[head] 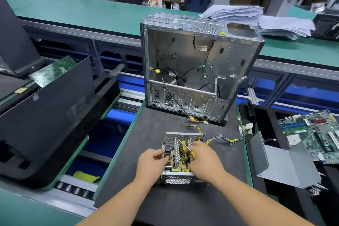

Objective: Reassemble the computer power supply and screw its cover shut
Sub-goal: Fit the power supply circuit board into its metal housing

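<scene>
Low in the middle of the frame, my two forearms reach in over the dark mat (146, 134). My left hand (152, 161) sits at the left edge of the open power supply (178, 161), fingers curled in against its side near the black round part; whether they actually pinch anything I cannot tell. My right hand (203, 158) lies over the right half of the box, fingers curled round a screwdriver (185, 146) with a yellow handle (its metal shaft slants up and left over the board). The power supply has no cover on: its green board, coils and perforated metal strip show from above, and the near wall is a grille of small holes.

Just right of centre, a bundle of yellow, black and blue wires (225, 140) runs from the box toward the right edge of the mat. At lower right a bent grey metal cover (282, 163) lies tilted, well apart from the box, and beyond it a green circuit board (315, 132) rests in a black tray.

Above the power supply, in the centre of the frame, an empty computer case (192, 64) stands open toward me, loose cables hanging inside. At left a black panel (45, 106) leans across a tray. At upper right a heap of papers (256, 18) sits on the green bench behind the case.
</scene>
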